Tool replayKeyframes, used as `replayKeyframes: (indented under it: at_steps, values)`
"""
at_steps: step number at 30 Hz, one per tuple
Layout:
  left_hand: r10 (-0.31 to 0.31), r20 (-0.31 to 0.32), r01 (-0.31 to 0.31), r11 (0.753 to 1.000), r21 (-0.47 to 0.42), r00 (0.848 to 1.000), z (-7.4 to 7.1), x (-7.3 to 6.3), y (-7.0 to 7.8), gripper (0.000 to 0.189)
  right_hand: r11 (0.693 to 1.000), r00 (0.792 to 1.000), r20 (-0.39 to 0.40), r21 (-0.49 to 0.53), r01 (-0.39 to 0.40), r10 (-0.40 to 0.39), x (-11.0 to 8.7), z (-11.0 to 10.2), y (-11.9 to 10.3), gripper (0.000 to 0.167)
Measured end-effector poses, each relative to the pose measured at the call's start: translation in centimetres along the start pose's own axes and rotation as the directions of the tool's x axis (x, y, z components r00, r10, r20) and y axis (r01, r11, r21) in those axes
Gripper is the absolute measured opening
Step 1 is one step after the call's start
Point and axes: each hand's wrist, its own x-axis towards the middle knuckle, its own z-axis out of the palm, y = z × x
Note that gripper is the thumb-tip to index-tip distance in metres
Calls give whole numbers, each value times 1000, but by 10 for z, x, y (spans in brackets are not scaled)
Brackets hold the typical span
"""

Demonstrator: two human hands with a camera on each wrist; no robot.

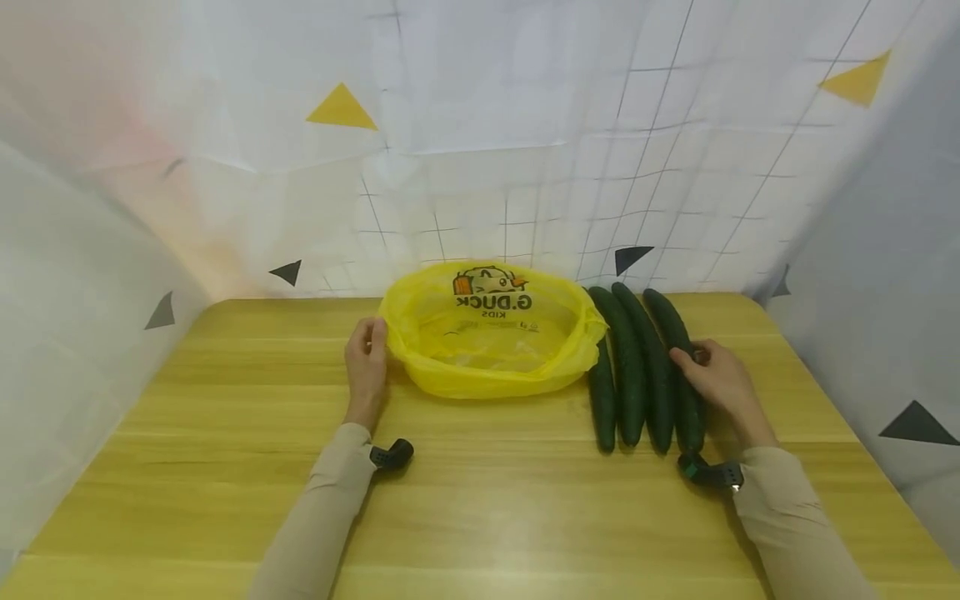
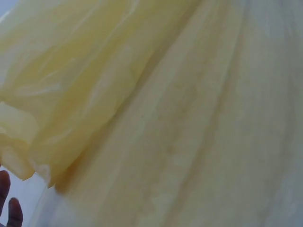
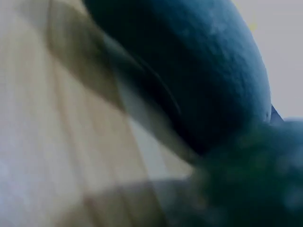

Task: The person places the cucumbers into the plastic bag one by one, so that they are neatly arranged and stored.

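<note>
A yellow plastic bag (image 1: 487, 383) with a printed duck lies with its mouth spread wide at the back of the table. Beside its left rim is my left hand (image 1: 367, 358), thumb side right at the plastic. The left wrist view shows this hand's loosely bent fingers (image 2: 14, 213) below the bag's crinkled edge (image 2: 71, 137). Several dark green cucumbers lie side by side at the bag's right. My right hand (image 1: 720, 379) grips the rightmost cucumber (image 1: 667, 317) around its middle, thumb on the near side. That cucumber (image 3: 208, 61) fills much of the right wrist view.
The other cucumbers (image 1: 630, 375) stand close together, the leftmost partly under the bag's rim. A light wood table (image 1: 480, 517) spreads in front. White sheets (image 1: 480, 183) with grid lines and triangles enclose the back and sides.
</note>
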Motion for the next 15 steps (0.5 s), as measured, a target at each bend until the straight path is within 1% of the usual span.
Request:
replayKeyframes:
  at_steps: [3,9,12,15]
  values:
    - [-3,6,3,1000,-20,1000,-1,0,1,29,1000,1000,6,27,-15,15,-2,0,0,78]
    - [-21,2,21,1000,-15,1000,-2,-1,-2,26,993,999,-7,107,-53,54,-7,-1,1,78]
    - [-38,-18,38,999,-17,999,-1,3,-13,27,983,997,1,166,-78,79,-8,-4,0,79]
    - [-35,-34,35,999,-10,999,1,8,-24,30,971,995,-3,220,-97,100,-9,-8,-2,81]
